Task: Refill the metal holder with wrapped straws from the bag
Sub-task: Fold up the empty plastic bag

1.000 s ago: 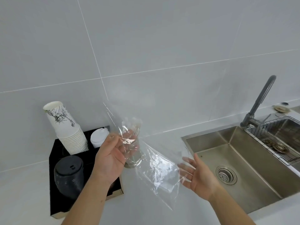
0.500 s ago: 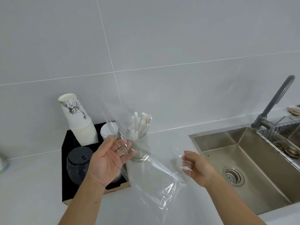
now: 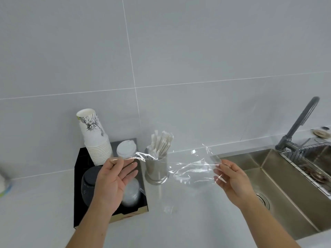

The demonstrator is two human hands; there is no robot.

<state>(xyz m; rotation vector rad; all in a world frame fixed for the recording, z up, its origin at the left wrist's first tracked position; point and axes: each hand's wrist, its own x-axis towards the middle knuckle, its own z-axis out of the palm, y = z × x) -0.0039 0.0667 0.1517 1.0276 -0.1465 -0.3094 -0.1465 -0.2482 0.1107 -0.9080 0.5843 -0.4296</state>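
The left hand point(image 3: 116, 178) and right hand point(image 3: 232, 178) each pinch the clear plastic bag point(image 3: 193, 169), stretched before the metal holder point(image 3: 156, 170) of wrapped straws point(image 3: 162, 142).

large pale grey wall tiles point(image 3: 179, 42) back a white counter point(image 3: 197, 221); a steel sink point(image 3: 268, 176) with grey faucet point(image 3: 302, 120) sits right, perhaps holding a wire rack point(image 3: 304, 165).

Bag point(image 3: 193, 169) now sideways across holder point(image 3: 156, 175)

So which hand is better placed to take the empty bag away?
Probably the right hand: most of the bag gathers at its fingers, while the left hand pinches only a thin corner.
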